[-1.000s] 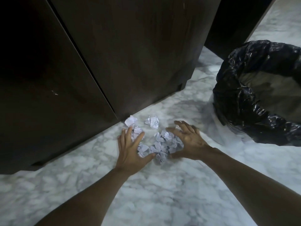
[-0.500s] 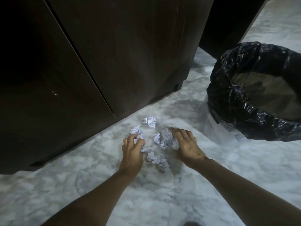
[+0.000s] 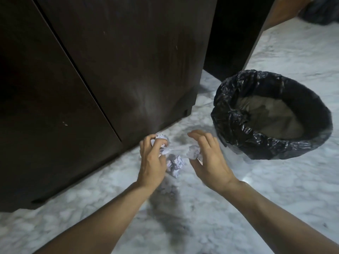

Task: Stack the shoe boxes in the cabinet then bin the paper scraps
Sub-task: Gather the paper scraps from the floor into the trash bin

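Observation:
Crumpled white paper scraps (image 3: 175, 165) hang bunched between my two hands, lifted off the marble floor. My left hand (image 3: 152, 159) grips several of them, its fingers curled round a wad at the top. My right hand (image 3: 208, 156) cups the other side, thumb and fingers holding a crumpled scrap (image 3: 193, 152). The bin (image 3: 227, 123), lined with a black plastic bag, stands open on the floor just right of my right hand. The dark wooden cabinet (image 3: 119, 61) rises behind, its doors closed; no shoe boxes show.
The white-grey marble floor (image 3: 275, 189) spreads to the front and right. A dark gap (image 3: 233, 33) lies between the cabinet and a brown panel behind the bin. Another black bag (image 3: 322, 10) sits in the far right corner.
Both hands have gathered the scraps off the floor and raised them as a bunch. The view has pulled back and up, and the bin now sits further left in it.

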